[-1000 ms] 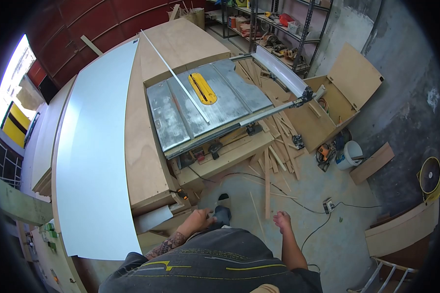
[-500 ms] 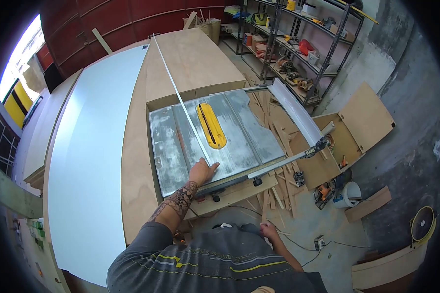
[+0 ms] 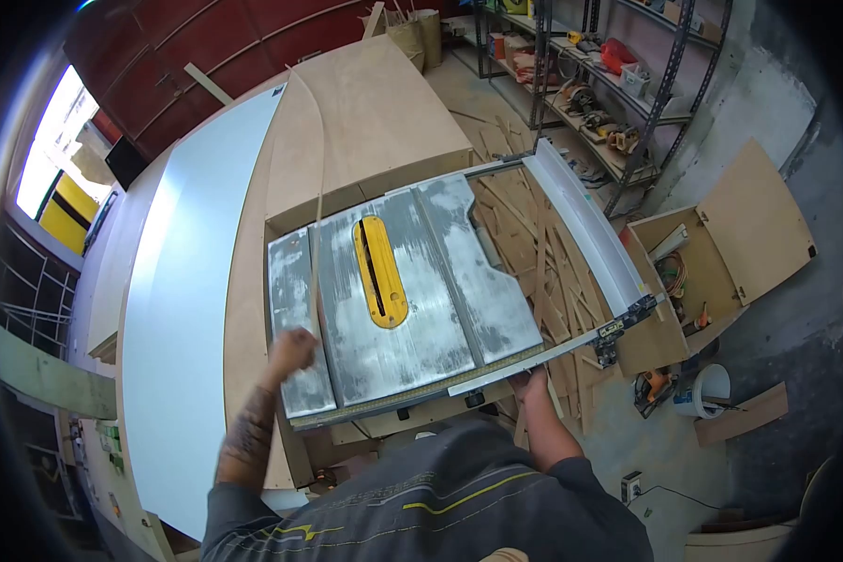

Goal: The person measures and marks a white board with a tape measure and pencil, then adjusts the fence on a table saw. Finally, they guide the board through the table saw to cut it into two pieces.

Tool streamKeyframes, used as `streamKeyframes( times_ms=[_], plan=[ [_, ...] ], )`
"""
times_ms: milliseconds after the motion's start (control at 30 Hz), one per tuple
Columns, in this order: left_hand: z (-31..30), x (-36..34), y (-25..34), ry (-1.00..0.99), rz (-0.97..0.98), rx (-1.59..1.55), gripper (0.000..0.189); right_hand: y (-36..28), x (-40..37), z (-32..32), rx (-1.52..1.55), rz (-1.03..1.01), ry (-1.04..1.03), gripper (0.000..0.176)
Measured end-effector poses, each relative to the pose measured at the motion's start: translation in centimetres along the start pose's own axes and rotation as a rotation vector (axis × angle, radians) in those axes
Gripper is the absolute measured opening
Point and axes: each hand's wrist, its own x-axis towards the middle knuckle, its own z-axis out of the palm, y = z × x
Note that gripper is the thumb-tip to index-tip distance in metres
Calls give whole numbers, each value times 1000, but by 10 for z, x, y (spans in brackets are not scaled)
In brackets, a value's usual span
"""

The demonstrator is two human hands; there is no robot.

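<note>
A table saw [image 3: 421,318] with a worn grey metal top and a yellow blade insert [image 3: 381,272] is in front of me. A long thin wooden strip [image 3: 319,169] bows across the left part of the saw top and the panel behind it. My left hand [image 3: 293,353] is over the saw's front left corner, slightly blurred, its fingers closed at the strip's near end. My right hand [image 3: 531,382] is beneath the saw's front rail [image 3: 496,375], right of the black knobs. The rail hides its fingertips, so its grip does not show.
A long white panel [image 3: 183,309] runs along the left, and a plywood surface [image 3: 365,122] extends behind the saw. Wood offcuts [image 3: 557,281] litter the floor at right. Beyond are an open wooden box [image 3: 679,290], a white bucket [image 3: 707,389] and tool shelves [image 3: 599,117].
My left hand has moved left with the strip's near end, and the strip now bows. My right hand has risen from below to the front rail. The view has shifted.
</note>
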Motion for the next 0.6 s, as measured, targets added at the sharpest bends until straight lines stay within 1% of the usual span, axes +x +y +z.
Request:
streamKeyframes(
  times_ms=[33, 67, 100, 133, 167, 200, 233, 267, 300, 333, 367, 400, 433, 467, 500, 533, 600],
  plan=[
    [-65, 38, -17, 291, -17, 89, 22, -4, 12, 5, 95, -23, -242, 55],
    [-139, 60, -37, 652, -60, -17, 33, -8, 24, 9, 189, -23, -485, 53],
    [-211, 78, -47, 1019, -58, -134, 46, -11, 29, 23, 263, -13, -580, 53],
    [-255, 65, -20, 1400, -173, 262, 50, -12, 39, 34, 311, -7, -623, 53],
    [-286, 46, 11, 1445, -112, 6, 51, -14, 47, 47, 350, -20, -601, 53],
    [-290, 21, 43, 1404, 62, -171, 50, -14, 53, 54, 381, -32, -573, 53],
    [-275, 2, 75, 1349, 235, -345, 48, -13, 56, 58, 397, -44, -536, 53],
    [-250, -14, 93, 1250, 315, -275, 44, -11, 60, 61, 409, -58, -503, 53],
    [-219, -23, 99, 1156, 343, -153, 42, -9, 64, 58, 411, -67, -484, 53],
    [-181, -29, 101, 1063, 304, -34, 38, -7, 65, 58, 411, -77, -458, 53],
    [-144, -32, 89, 942, 327, 140, 37, -6, 65, 56, 409, -89, -441, 53],
    [-100, -36, 81, 815, 334, 231, 40, -7, 59, 55, 404, -104, -420, 53],
    [-59, -34, 60, 714, 341, 180, 42, -7, 57, 51, 394, -113, -400, 53],
    [-22, -39, 47, 602, 231, 120, 46, -6, 55, 43, 374, -115, -387, 53],
    [12, -39, 15, 522, 140, 103, 51, -4, 51, 36, 347, -117, -370, 53],
    [38, -46, -5, 477, 112, 142, 54, -4, 39, 30, 324, -121, -344, 53],
    [70, -66, -9, 407, 75, 146, 52, 3, 16, 9, 238, -81, -293, 53]
  ],
)
